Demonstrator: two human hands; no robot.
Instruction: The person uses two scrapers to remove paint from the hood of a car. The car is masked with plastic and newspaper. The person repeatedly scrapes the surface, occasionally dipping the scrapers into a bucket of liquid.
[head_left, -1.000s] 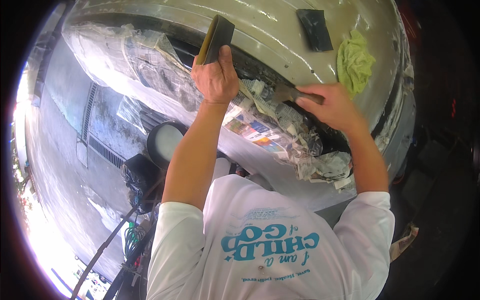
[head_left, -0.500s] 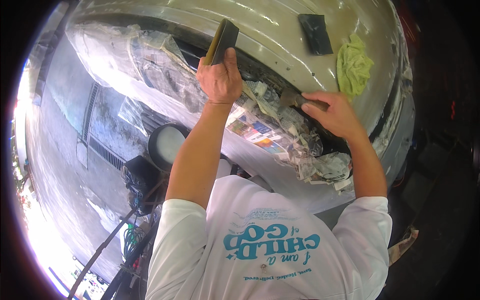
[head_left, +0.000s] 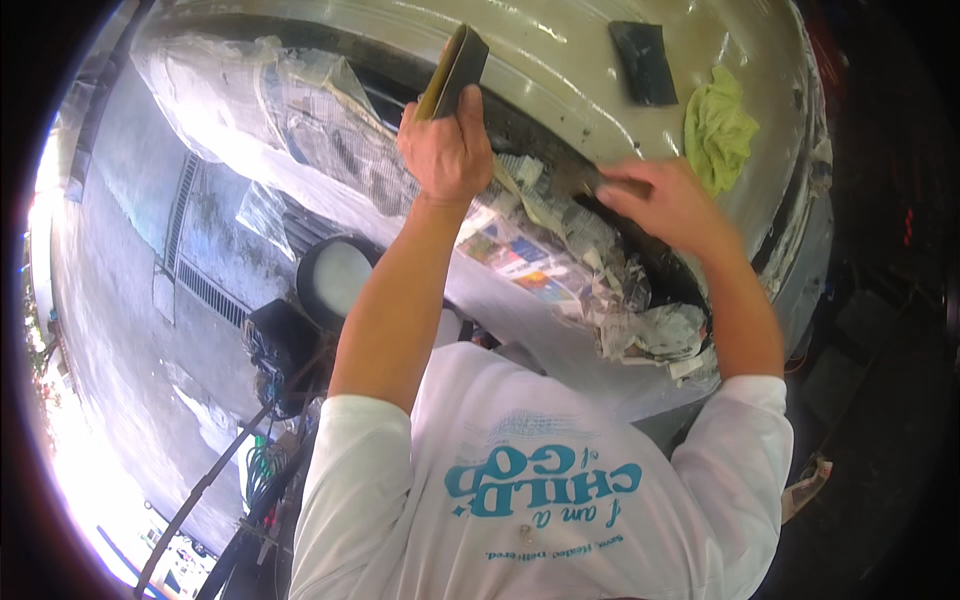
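Note:
My left hand (head_left: 447, 155) grips a flat sanding block (head_left: 462, 72) with a dark face and a yellowish side, held up over the near edge of a pale beige vehicle panel (head_left: 570, 75). My right hand (head_left: 680, 205) is closed around the handle of a scraper (head_left: 622, 185). The blade, smeared by motion, is at the dark gap along the panel's edge; whether it touches cannot be told. Below this gap, newspaper (head_left: 365, 160) masks the lower bodywork, and crumpled newspaper (head_left: 668, 332) bunches beneath my right wrist.
A dark sheet of sandpaper (head_left: 643, 63) and a yellow-green cloth (head_left: 720, 130) lie on the panel beyond my right hand. At left on the grey floor (head_left: 125, 290) stand a round container (head_left: 337, 280) with a pale inside, a black bag (head_left: 283, 345) and coiled cables (head_left: 262, 470).
My right hand and the scraper have shifted slightly farther along the gap, blurring. My left hand still holds the sanding block, almost in place. The whole view has shifted a little.

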